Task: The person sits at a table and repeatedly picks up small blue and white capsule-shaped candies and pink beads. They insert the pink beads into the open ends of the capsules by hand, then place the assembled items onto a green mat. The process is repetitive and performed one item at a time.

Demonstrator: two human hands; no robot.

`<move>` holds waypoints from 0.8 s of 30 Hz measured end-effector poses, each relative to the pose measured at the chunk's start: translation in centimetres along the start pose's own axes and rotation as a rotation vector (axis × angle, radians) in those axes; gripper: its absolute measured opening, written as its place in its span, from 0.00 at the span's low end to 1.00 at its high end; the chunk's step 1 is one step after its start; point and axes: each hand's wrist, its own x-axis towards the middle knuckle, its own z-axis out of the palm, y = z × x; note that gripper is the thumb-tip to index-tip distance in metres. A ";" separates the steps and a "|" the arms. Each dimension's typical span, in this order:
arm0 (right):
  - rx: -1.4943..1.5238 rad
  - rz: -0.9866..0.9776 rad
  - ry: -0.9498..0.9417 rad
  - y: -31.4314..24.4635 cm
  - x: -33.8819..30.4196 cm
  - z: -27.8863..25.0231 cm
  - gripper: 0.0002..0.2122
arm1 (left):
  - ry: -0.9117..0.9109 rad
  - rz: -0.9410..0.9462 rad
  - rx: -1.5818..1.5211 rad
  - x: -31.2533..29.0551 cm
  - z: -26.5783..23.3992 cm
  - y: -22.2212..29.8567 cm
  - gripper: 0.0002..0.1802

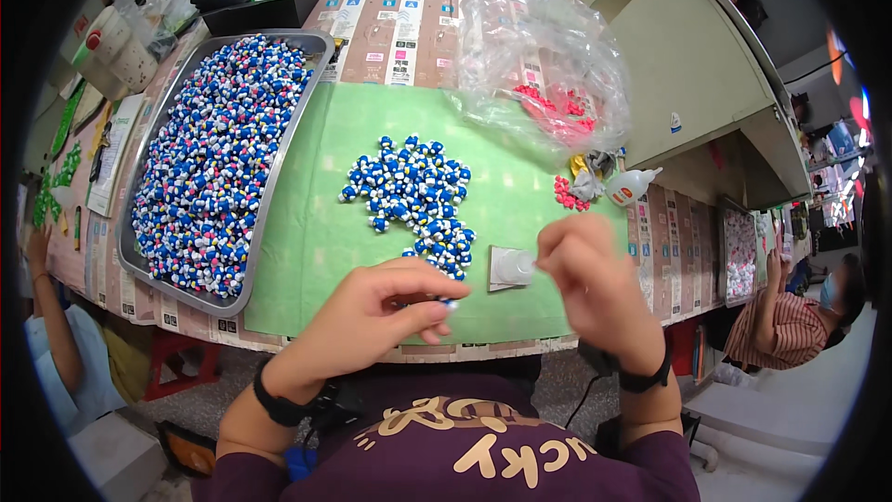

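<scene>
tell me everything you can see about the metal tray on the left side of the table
The metal tray is a long, shallow rectangle of dull grey steel with a raised rim and rounded corners. It lies flat beside the green mat, its right edge overlapping the mat, heaped nearly full with small blue, white and pink figurines. Neither hand touches it.

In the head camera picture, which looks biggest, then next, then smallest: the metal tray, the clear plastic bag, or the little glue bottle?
1. Metal tray, full of small blue and white figures, looks largest.
2. Clear plastic bag, crumpled, with red bits inside.
3. Glue bottle, lying on its side, looks smallest.
</scene>
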 end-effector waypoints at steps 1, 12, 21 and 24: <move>0.004 0.085 -0.024 0.9 -0.3 -0.3 0.09 | 0.011 -0.022 0.010 -0.7 -0.6 0.0 0.12; 0.016 0.195 -0.095 2.1 -0.3 1.5 0.09 | 0.028 -0.021 0.436 -1.1 -1.2 -1.3 0.11; 0.569 0.325 0.123 -1.2 0.1 0.2 0.11 | 0.200 0.202 -0.099 0.7 1.2 0.0 0.13; 0.766 0.290 0.223 -3.1 0.4 1.1 0.12 | 0.204 0.288 -0.143 1.1 2.1 0.3 0.13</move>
